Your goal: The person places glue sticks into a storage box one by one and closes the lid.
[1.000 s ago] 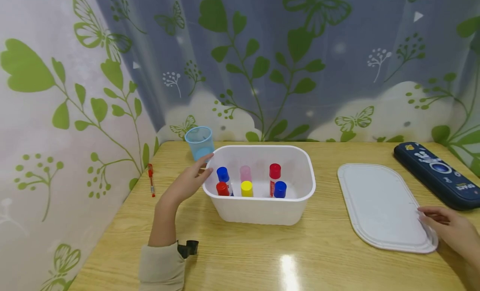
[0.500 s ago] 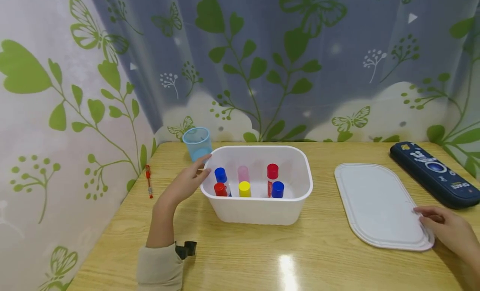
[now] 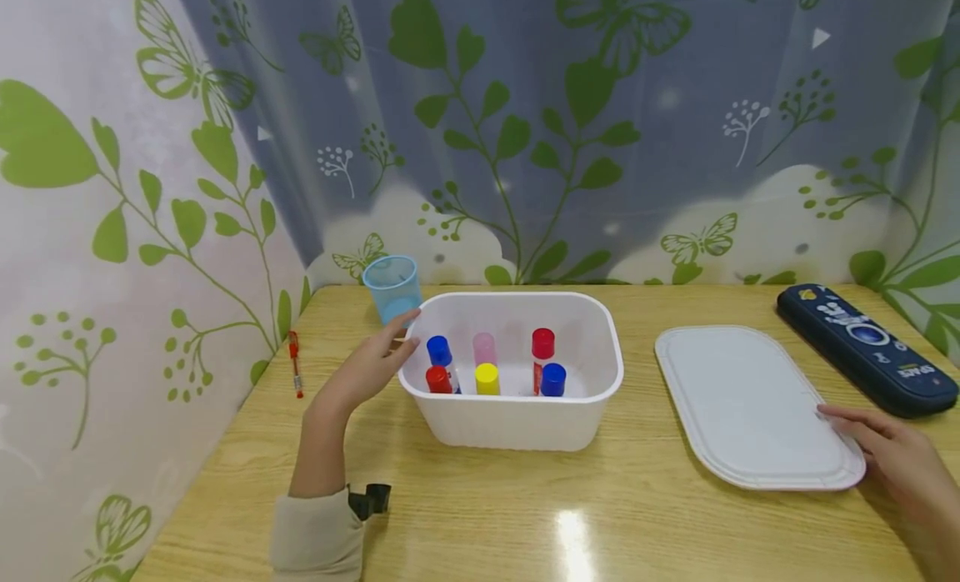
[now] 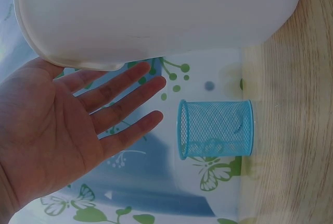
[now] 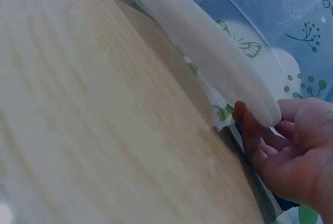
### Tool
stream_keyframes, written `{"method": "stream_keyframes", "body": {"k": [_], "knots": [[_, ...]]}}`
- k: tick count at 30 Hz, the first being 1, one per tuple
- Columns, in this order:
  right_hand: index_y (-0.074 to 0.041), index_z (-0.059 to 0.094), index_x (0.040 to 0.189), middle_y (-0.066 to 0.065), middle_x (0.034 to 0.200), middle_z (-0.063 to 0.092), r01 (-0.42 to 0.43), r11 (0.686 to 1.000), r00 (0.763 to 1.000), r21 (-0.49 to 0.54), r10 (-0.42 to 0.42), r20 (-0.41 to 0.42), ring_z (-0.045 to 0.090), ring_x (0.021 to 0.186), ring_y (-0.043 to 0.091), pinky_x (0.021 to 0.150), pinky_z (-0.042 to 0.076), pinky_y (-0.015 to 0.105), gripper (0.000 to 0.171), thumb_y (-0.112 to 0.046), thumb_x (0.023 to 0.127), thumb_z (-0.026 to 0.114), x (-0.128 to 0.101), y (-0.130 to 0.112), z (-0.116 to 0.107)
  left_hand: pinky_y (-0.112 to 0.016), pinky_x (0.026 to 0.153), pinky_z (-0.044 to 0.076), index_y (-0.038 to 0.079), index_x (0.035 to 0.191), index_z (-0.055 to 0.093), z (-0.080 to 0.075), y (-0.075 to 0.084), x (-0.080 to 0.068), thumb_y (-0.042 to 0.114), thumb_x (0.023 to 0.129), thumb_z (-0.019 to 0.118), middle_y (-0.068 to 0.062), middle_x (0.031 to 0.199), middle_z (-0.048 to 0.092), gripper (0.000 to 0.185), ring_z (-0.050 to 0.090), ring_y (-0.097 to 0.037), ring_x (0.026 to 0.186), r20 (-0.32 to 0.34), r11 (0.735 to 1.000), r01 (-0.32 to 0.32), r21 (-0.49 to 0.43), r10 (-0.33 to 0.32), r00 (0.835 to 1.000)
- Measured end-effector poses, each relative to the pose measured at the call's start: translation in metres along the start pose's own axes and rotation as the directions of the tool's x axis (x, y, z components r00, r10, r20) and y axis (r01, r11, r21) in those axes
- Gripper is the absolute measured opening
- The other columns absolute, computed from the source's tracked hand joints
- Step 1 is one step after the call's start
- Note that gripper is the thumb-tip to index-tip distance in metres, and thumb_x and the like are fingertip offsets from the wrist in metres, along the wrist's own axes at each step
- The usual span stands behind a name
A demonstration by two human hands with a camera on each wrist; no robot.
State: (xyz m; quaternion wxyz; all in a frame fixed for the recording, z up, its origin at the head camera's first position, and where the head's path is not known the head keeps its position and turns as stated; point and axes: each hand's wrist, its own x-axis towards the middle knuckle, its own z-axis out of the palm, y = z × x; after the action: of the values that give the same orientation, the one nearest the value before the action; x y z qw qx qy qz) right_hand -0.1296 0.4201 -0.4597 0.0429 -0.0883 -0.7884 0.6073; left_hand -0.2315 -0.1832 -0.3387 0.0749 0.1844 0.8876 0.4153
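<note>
A white plastic box (image 3: 517,423) stands upright on the table, holding several capped glue sticks, among them a yellow-capped one (image 3: 487,379) and a pink-capped one (image 3: 484,348). My left hand (image 3: 367,365) touches the box's left rim, thumb and fingertips right at the edge; the left wrist view shows the fingers (image 4: 122,112) stretched out straight. With fingers and thumb, my right hand (image 3: 892,461) pinches the right edge of a white lid (image 3: 757,407). In the right wrist view the lid (image 5: 208,47) is tilted, with a gap between it and the tabletop.
A light blue mesh pen cup (image 3: 393,290) stands behind the box's left corner. A red pen (image 3: 296,365) lies at the far left. A dark blue space-themed pencil case (image 3: 866,348) lies beyond the lid at the right. A patterned curtain (image 3: 517,148) borders the wooden table (image 3: 465,515).
The lid has come up off the table and shifted a little left in my right hand. My left hand stays at the box rim. The whole view drifts slightly.
</note>
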Motion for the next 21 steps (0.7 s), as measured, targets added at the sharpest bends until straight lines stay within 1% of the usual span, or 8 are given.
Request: {"method": "stream_keyframes", "body": {"k": [1,3,5,7,9,12,16,21], "knots": [[-0.027,0.072,0.099,-0.029,0.091,0.054,-0.01,0.992,0.999,0.123,0.005,0.038,0.048,0.077,-0.006,0.059,0.045,0.016,0.025,-0.017,0.097,0.049,-0.0004,-0.0014,0.0005,-0.053,0.093,0.037,0.015,0.147,0.022,0.0,-0.0001,-0.0001,0.031,0.099,0.041,-0.021,0.135,0.039,0.054,0.04,-0.036,0.122,-0.001,1.0,-0.001,0.0,0.001,1.0],[-0.022,0.073,0.1,-0.024,0.094,0.057,-0.033,0.945,0.995,0.325,0.0,0.101,0.053,0.077,0.0,0.059,0.047,0.019,0.025,-0.014,0.096,0.05,-0.0011,-0.0037,0.0017,-0.053,0.093,0.036,0.015,0.147,0.022,-0.0001,0.0001,-0.0004,0.031,0.099,0.041,-0.021,0.135,0.039,0.054,0.04,-0.037,0.121,-0.001,1.0,-0.006,-0.001,0.006,1.0],[-0.019,0.072,0.103,-0.018,0.097,0.059,-0.034,0.897,0.987,0.442,-0.039,0.155,0.056,0.077,0.005,0.059,0.049,0.022,0.026,-0.011,0.097,0.048,-0.0015,-0.0052,0.0028,-0.054,0.093,0.037,0.015,0.147,0.022,0.0,0.0008,-0.0009,0.032,0.099,0.041,-0.022,0.134,0.04,0.054,0.041,-0.037,0.121,-0.002,1.0,-0.009,0.001,0.009,1.0],[-0.017,0.071,0.106,-0.014,0.101,0.061,-0.036,0.859,0.976,0.51,-0.079,0.201,0.058,0.079,0.008,0.06,0.049,0.024,0.03,-0.008,0.098,0.044,-0.0017,-0.0062,0.0038,-0.054,0.092,0.038,0.015,0.147,0.022,0.0003,0.0013,-0.0015,0.033,0.099,0.041,-0.022,0.134,0.04,0.055,0.041,-0.037,0.12,-0.004,1.0,-0.011,0.002,0.011,1.0],[-0.016,0.069,0.109,-0.013,0.104,0.061,-0.029,0.838,0.963,0.545,-0.122,0.238,0.058,0.082,0.009,0.062,0.05,0.025,0.035,-0.005,0.099,0.038,-0.0017,-0.0065,0.0048,-0.053,0.091,0.039,0.015,0.147,0.023,0.0008,0.0017,-0.0021,0.036,0.099,0.041,-0.022,0.133,0.04,0.056,0.042,-0.037,0.119,-0.008,1.0,-0.018,0.013,0.018,1.0],[-0.019,0.068,0.111,-0.014,0.106,0.058,-0.049,0.824,0.958,0.564,-0.121,0.26,0.058,0.082,0.011,0.063,0.049,0.024,0.038,-0.003,0.099,0.036,-0.0018,-0.0082,0.0057,-0.053,0.091,0.039,0.015,0.147,0.022,0.0009,0.0018,-0.0022,0.036,0.099,0.041,-0.022,0.133,0.04,0.056,0.043,-0.037,0.119,-0.007,1.0,-0.019,0.01,0.019,1.0],[-0.025,0.065,0.115,-0.014,0.105,0.052,-0.072,0.841,0.963,0.535,-0.081,0.258,0.057,0.08,0.013,0.063,0.048,0.024,0.041,0.002,0.097,0.041,-0.002,-0.0095,0.0062,-0.053,0.092,0.038,0.015,0.147,0.022,0.0004,0.0024,-0.0018,0.031,0.099,0.041,-0.021,0.134,0.039,0.054,0.042,-0.037,0.119,-0.003,1.0,-0.004,-0.005,0.004,1.0],[-0.028,0.063,0.118,-0.013,0.109,0.043,-0.085,0.848,0.964,0.522,-0.062,0.258,0.057,0.08,0.013,0.065,0.049,0.024,0.045,0.004,0.095,0.042,-0.0031,-0.009,0.0076,-0.054,0.091,0.038,0.013,0.147,0.02,0.0003,0.0034,-0.0016,0.027,0.1,0.041,-0.023,0.134,0.039,0.054,0.041,-0.038,0.12,-0.001,1.0,0.002,-0.016,-0.002,1.0]]}}
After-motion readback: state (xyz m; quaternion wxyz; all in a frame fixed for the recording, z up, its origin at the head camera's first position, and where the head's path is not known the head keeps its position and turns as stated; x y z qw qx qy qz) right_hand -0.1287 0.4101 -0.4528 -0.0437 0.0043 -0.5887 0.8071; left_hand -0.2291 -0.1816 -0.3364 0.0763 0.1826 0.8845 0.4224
